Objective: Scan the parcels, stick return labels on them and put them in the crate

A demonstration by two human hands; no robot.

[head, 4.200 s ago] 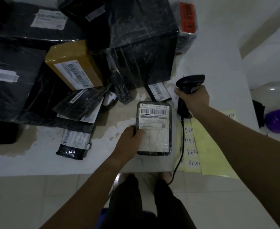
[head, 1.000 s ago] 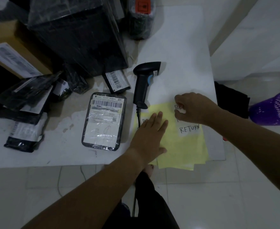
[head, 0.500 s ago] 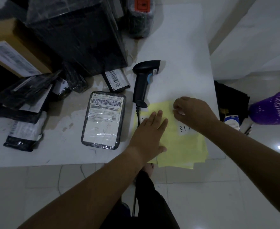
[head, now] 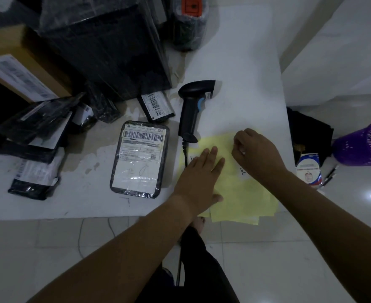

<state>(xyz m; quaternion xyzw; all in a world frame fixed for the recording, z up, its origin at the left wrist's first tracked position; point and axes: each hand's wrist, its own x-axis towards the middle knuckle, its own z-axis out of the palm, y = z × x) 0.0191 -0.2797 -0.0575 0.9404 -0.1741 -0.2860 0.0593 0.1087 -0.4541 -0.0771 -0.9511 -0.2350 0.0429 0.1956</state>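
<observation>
A flat black parcel [head: 139, 159] with a white shipping label lies on the white table [head: 245, 62], left of my hands. The black barcode scanner [head: 192, 106] lies on the table behind the yellow label sheets [head: 245, 197]. My left hand [head: 198, 178] presses flat on the sheets with straight fingers. My right hand [head: 256, 152] has its fingers curled and pinches a white return label at the sheets' upper part; the label is mostly hidden under the hand.
A heap of black parcels [head: 105, 44] and a brown box [head: 20, 66] fills the table's back left. A purple mesh crate [head: 364, 144] stands on the floor at right, beside a black bag [head: 309, 132] and a small carton [head: 309, 170].
Since the scanning, the scanner was laid down and both hands moved to the yellow sheets. In the last second my right hand shifted slightly back, covering more of the label writing.
</observation>
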